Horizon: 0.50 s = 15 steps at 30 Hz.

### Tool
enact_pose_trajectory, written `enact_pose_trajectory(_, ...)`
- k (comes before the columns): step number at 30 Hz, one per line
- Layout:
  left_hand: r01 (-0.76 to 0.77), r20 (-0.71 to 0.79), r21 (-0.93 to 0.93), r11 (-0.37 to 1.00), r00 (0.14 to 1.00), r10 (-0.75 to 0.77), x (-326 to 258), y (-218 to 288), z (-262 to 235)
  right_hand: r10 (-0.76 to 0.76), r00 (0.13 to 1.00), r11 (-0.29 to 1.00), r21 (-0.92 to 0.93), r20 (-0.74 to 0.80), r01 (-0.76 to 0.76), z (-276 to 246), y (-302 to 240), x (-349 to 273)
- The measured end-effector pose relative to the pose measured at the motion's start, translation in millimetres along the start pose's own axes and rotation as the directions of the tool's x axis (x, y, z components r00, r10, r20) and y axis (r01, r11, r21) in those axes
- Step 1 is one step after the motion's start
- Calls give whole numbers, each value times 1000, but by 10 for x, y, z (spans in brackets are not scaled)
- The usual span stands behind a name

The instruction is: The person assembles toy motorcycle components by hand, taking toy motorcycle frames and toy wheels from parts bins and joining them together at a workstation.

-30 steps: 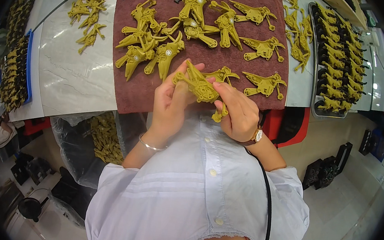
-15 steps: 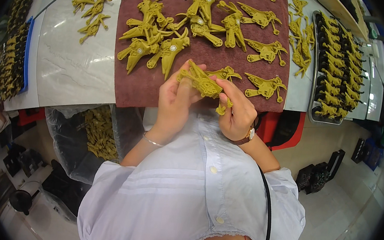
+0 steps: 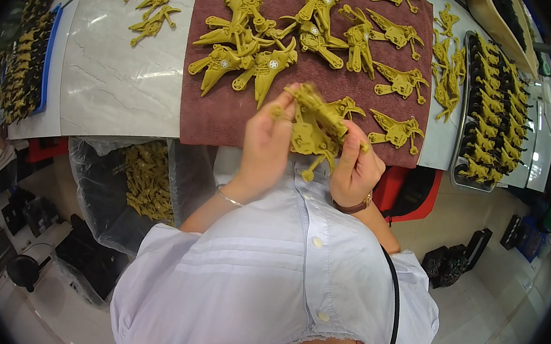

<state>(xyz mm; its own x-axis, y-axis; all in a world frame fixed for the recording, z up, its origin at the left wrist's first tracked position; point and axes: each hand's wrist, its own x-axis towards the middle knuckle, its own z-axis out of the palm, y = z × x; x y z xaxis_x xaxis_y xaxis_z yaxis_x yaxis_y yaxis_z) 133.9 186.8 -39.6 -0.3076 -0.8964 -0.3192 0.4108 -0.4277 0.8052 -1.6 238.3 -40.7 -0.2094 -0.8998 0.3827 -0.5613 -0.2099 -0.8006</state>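
Above the near edge of the maroon cloth (image 3: pixel 244 123), both my hands hold olive-yellow moulded plastic toy vehicle parts. My left hand (image 3: pixel 266 145) is closed on the upper left end, with its fingertips partly hidden. My right hand (image 3: pixel 357 174) pinches the right end between thumb and fingers. One held piece, a flat body shell (image 3: pixel 311 138), has short arms and a round end hanging down. Across its top lies a narrower piece (image 3: pixel 323 111), blurred by motion; whether the two are joined I cannot tell. Just behind is another shell half (image 3: pixel 350 106) on the cloth.
Assembled bodies with star marks (image 3: pixel 272 63) are heaped on the cloth's left. Single shell halves (image 3: pixel 401 81) form a column on its right. A tray (image 3: pixel 455 155) of yellow-and-black pieces stands at right. A lined bin (image 3: pixel 146 184) of yellow parts sits below the table's left.
My hands have turned the held parts, so a flat shell with hanging arms now shows below the narrower piece. The whole view has shifted slightly, with the table appearing farther right and higher.
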Motion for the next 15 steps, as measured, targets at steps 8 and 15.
enact_pose_trajectory(8, -42, 48, -87, 995, 998, 46, 17, 321, 13, 256, 949, 889, 431, -185, -156, -143, 38, 422)
enact_pose_trajectory(15, -130, 42, 135, 982, 991, 125, -109, 422, -374, -377, 861, 830, -538, -341, 150, -1340, 1396, 1824)
